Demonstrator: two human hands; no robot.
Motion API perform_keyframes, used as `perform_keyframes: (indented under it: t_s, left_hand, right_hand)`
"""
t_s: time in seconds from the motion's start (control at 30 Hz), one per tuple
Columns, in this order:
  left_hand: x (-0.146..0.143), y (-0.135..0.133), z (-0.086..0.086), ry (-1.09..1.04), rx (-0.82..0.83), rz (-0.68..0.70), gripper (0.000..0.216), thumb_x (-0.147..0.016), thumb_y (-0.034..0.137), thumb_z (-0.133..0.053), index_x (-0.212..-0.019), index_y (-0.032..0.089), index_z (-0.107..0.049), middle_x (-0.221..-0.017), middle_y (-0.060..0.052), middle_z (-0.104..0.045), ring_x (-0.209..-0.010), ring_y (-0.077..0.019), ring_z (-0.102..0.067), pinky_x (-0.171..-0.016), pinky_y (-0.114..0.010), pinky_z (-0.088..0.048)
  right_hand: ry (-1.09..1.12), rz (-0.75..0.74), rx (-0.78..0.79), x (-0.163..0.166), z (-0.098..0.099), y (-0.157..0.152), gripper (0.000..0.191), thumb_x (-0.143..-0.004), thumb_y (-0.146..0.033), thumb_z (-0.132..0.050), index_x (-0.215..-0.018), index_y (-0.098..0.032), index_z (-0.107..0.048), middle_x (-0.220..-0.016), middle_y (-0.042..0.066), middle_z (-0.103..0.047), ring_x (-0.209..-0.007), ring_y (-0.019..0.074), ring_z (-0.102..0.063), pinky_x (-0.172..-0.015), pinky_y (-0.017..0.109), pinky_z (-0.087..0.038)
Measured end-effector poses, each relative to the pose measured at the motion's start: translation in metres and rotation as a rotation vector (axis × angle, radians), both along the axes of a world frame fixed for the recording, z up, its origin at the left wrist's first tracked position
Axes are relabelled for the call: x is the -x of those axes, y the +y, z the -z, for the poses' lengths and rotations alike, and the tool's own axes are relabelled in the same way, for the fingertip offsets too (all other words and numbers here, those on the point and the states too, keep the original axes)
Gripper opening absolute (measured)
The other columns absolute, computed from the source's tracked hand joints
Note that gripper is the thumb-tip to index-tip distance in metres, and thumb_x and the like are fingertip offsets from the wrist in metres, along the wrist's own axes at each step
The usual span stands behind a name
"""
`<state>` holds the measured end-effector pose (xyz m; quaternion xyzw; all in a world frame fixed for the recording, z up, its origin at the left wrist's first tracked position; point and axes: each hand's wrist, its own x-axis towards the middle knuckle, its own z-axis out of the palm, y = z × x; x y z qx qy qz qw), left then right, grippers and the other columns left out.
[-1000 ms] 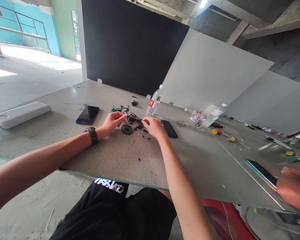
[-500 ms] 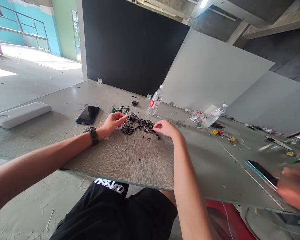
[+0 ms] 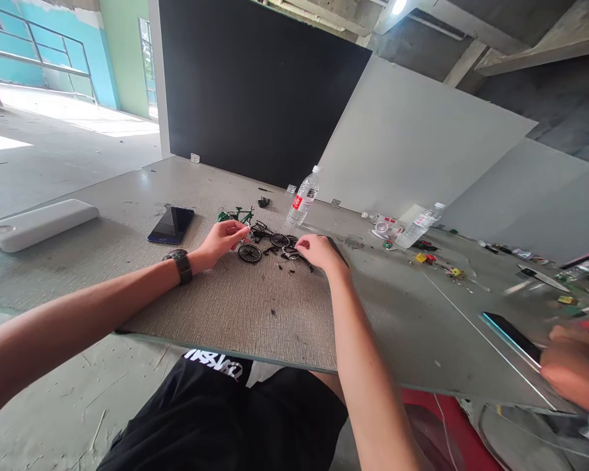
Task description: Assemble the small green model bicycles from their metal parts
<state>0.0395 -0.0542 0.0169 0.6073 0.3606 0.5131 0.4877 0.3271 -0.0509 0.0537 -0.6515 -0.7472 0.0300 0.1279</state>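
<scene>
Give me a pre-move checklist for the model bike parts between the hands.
1. Left hand at green bike frame: contact cannot tell.
2. Right hand pinching at small black part: grip cannot tell.
3. Loose wheel flat on table between the hands, unobstructed: ok.
4. Water bottle upright, apart from both hands: ok.
5. Black phone right beside right hand, probably crowding it: not ok.
6. Loose bits scattered near the parts: not ok.
</scene>
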Motion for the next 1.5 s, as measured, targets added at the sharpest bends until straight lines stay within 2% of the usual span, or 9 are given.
perform_keyframes:
  t_s: [0.23, 0.37, 0.5, 0.6, 0.8, 1.1, 1.5]
  left_hand:
    - [0.0, 0.0, -0.002, 0.034, -0.007, -0.008, 0.03, -0.087, 0.043, -0.073, -0.083, 0.016, -0.063, -0.074, -0.003, -0.066, -0.054, -0.0076, -0.046, -0.051, -0.022, -0.035]
    - [0.0, -0.001, -0.003, 0.037, -0.005, -0.002, 0.03, -0.086, 0.044, -0.074, -0.082, 0.016, -0.062, -0.075, -0.003, -0.066, -0.055, -0.0079, -0.048, -0.052, -0.021, -0.037]
    - [0.0, -0.002, -0.002, 0.035, -0.03, 0.008, 0.034, -0.085, 0.048, -0.074, -0.081, 0.017, -0.062, -0.074, -0.003, -0.066, -0.055, -0.0082, -0.047, -0.051, -0.022, -0.037]
    - [0.0, -0.001, -0.002, 0.041, -0.032, 0.009, 0.034, -0.085, 0.048, -0.073, -0.081, 0.017, -0.062, -0.073, -0.003, -0.066, -0.053, -0.0078, -0.046, -0.05, -0.022, -0.037]
    - [0.0, -0.003, -0.004, 0.042, -0.031, 0.014, 0.032, -0.087, 0.046, -0.072, -0.083, 0.016, -0.063, -0.075, -0.004, -0.067, -0.055, -0.0079, -0.047, -0.052, -0.022, -0.038]
    - [0.0, -0.004, -0.005, 0.056, -0.036, 0.023, 0.031, -0.087, 0.045, -0.073, -0.08, 0.016, -0.063, -0.072, -0.003, -0.066, -0.054, -0.0083, -0.045, -0.051, -0.023, -0.034]
    - [-0.002, -0.001, -0.003, 0.069, -0.032, 0.014, 0.026, -0.089, 0.039, -0.07, -0.082, 0.015, -0.064, -0.073, -0.004, -0.067, -0.054, -0.0077, -0.045, -0.051, -0.022, -0.034]
  right_hand:
    - [-0.03, -0.099, -0.13, 0.021, 0.01, 0.002, 0.02, -0.096, -0.018, -0.058, -0.105, -0.021, -0.076, -0.106, 0.007, -0.075, -0.09, 0.0167, -0.066, -0.085, 0.028, -0.046]
    - [-0.041, -0.17, -0.103, 0.032, 0.013, 0.001, 0.018, -0.094, -0.017, -0.059, -0.099, -0.021, -0.076, -0.104, 0.006, -0.075, -0.09, 0.0167, -0.065, -0.082, 0.027, -0.045]
    - [-0.059, -0.108, -0.011, 0.029, 0.012, -0.001, 0.015, -0.089, -0.015, -0.063, -0.094, -0.022, -0.076, -0.102, 0.005, -0.075, -0.088, 0.0164, -0.066, -0.077, 0.026, -0.045]
    - [-0.077, -0.06, -0.023, 0.026, 0.012, -0.002, 0.017, -0.09, -0.017, -0.062, -0.097, -0.023, -0.077, -0.103, 0.005, -0.075, -0.088, 0.0167, -0.066, -0.075, 0.026, -0.044]
    - [-0.084, -0.074, -0.041, 0.025, 0.011, -0.002, 0.019, -0.089, -0.018, -0.064, -0.101, -0.025, -0.078, -0.102, 0.004, -0.075, -0.085, 0.0166, -0.066, -0.074, 0.027, -0.045]
    - [-0.054, 0.016, 0.034, 0.018, 0.007, -0.003, 0.022, -0.088, -0.016, -0.066, -0.104, -0.023, -0.078, -0.095, 0.004, -0.077, -0.08, 0.0165, -0.067, -0.069, 0.026, -0.044]
    - [-0.049, -0.007, 0.049, 0.016, 0.009, 0.0, 0.025, -0.087, -0.019, -0.063, -0.103, -0.027, -0.08, -0.098, 0.002, -0.077, -0.078, 0.0149, -0.066, -0.067, 0.025, -0.043]
